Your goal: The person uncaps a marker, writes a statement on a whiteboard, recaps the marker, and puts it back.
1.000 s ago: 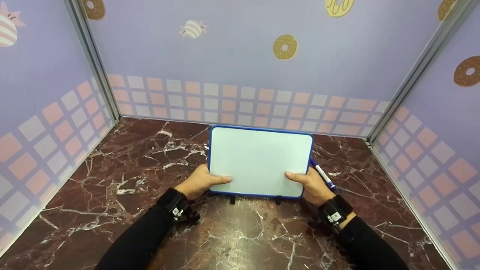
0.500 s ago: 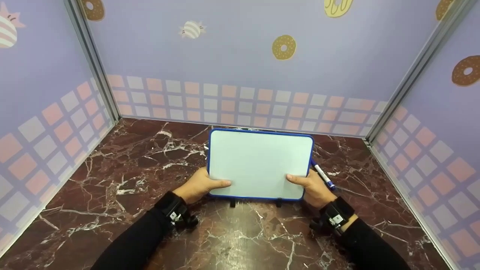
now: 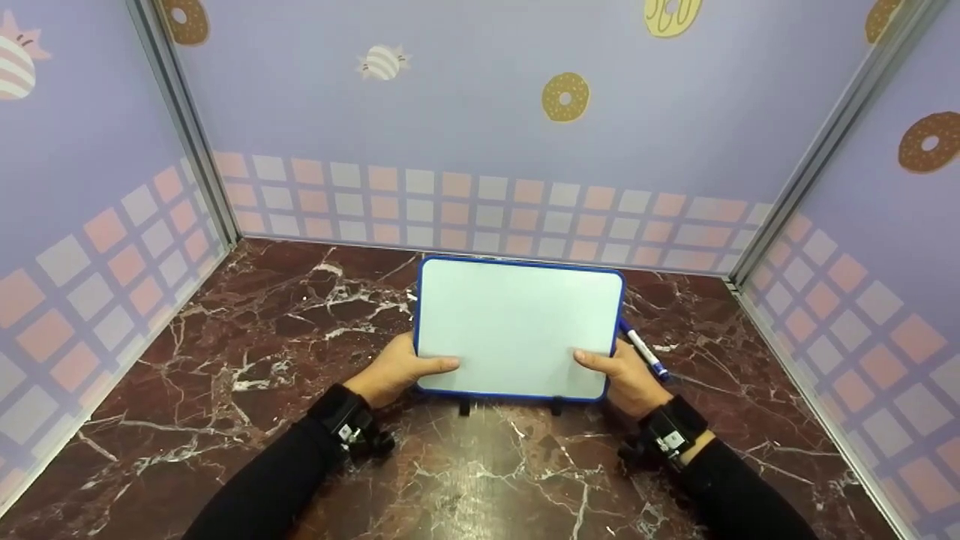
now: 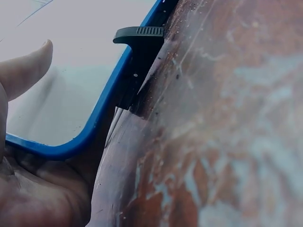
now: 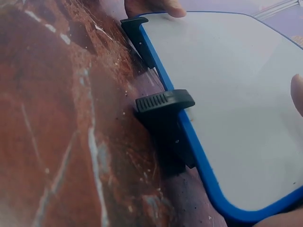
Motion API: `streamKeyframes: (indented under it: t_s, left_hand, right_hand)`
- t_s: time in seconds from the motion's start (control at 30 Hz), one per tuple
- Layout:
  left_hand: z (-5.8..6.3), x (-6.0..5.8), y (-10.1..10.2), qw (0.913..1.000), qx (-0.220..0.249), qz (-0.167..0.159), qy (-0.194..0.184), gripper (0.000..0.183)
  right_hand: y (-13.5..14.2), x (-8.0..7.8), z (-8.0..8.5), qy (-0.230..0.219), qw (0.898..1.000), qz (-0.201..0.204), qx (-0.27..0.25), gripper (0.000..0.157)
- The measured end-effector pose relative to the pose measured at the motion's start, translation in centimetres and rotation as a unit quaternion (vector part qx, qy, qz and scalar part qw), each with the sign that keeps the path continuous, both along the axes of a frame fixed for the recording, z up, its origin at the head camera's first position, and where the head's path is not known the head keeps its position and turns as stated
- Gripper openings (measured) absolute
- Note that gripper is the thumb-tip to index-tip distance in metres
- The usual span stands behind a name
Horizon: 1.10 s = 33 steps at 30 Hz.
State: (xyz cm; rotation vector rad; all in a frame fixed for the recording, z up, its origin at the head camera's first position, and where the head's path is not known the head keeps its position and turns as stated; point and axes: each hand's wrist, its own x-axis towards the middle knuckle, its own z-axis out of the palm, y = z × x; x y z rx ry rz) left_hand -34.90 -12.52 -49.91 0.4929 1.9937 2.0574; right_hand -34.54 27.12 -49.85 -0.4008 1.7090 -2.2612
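Head view: the left hand (image 3: 394,369) and the right hand (image 3: 630,376) grip a blue-framed whiteboard (image 3: 517,322) by its left and right sides, over the middle of the marbled table (image 3: 247,442). Two black hooks (image 5: 165,100) lap over the front of its lower edge. A white marker (image 3: 645,350) with blue ends lies just beside the right hand.
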Motion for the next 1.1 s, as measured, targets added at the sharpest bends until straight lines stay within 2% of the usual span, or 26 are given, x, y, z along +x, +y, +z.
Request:
streamKeyframes:
  t_s: [0.2, 0.33, 0.43, 0.53, 0.6, 0.73, 0.83, 0.9, 0.97, 1.0, 1.1]
  left_hand:
    - [0.1, -0.1, -0.1, 0.9997, 0.021, 0.001, -0.008, 0.056]
    - [0.3, -0.1, -0.3, 0.9999, 0.013, 0.004, -0.006, 0.065]
    - [0.6, -0.2, -0.6, 0.9999, 0.006, 0.011, 0.000, 0.070]
    - [0.9, -0.2, -0.8, 0.9996, 0.014, 0.023, -0.002, 0.072]
    - [1.1, -0.3, -0.9, 0.9992, 0.026, 0.030, -0.005, 0.071]
    - [1.5, -0.4, -1.3, 0.9979, 0.023, 0.061, 0.000, 0.072]
    - [1.8, -0.4, -1.5, 0.9963, 0.013, 0.085, 0.008, 0.066]
    - [1.9, -0.5, -1.7, 0.9951, 0.015, 0.098, 0.004, 0.060]
    - [2.0, -0.6, -1.8, 0.9949, 0.018, 0.099, 0.000, 0.057]
    - [2.0, -0.6, -1.9, 0.9947, 0.019, 0.101, -0.004, 0.058]
    - [1.9, -0.7, -2.0, 0.9943, 0.014, 0.105, -0.012, 0.064]
  right_hand:
    - [0.1, 0.0, -0.1, 0.011, 1.000, -0.013, 0.013, 0.027]
    - [0.4, 0.1, 0.3, 0.024, 0.999, -0.034, 0.010, 0.032]
    - [0.8, 0.0, 0.7, 0.034, 0.997, -0.069, 0.000, 0.029]
    - [1.6, -0.2, 1.1, 0.051, 0.992, -0.112, -0.014, 0.019]
    - [2.3, -0.5, 1.4, 0.059, 0.989, -0.134, -0.021, 0.018]
    - [4.1, -1.1, 1.9, 0.066, 0.986, -0.154, -0.010, 0.028]
    - [5.4, -1.5, 2.1, 0.077, 0.981, -0.175, 0.026, 0.038]
    - [6.2, -1.8, 2.2, 0.090, 0.973, -0.198, 0.074, 0.044]
    - [6.9, -2.0, 2.2, 0.106, 0.959, -0.221, 0.140, 0.048]
    - [7.3, -2.0, 2.2, 0.113, 0.950, -0.229, 0.178, 0.050]
    - [8.3, -2.3, 1.9, 0.137, 0.909, -0.250, 0.305, 0.048]
